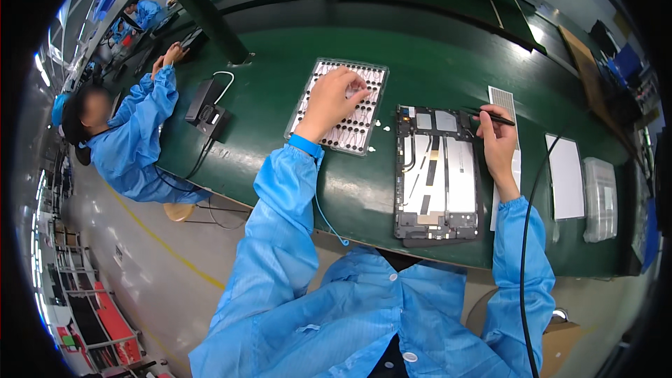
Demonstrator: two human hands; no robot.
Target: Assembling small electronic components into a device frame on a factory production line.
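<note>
My left hand (332, 101) reaches over a clear tray (353, 63) filled with rows of small round black parts on thin wires. Its thumb and fingertips are pinched together above the tray's right side; whatever lies between them is too small to make out. A blue wrist strap (306, 144) circles that wrist. Black tweezers (500, 119) are gripped in my right hand (498, 143), their tips pointing left over the upper right corner of an opened tablet (458, 175). The tablet lies flat, its silver battery area and black boards exposed.
Small white bits (379, 124) lie between tray and tablet. A white perforated strip (502, 98) lies beneath my right hand, with white sheets (565, 176) and a clear plastic pack (600, 199) farther right. A black device (208, 113) with cables and a co-worker (126, 133) are at left.
</note>
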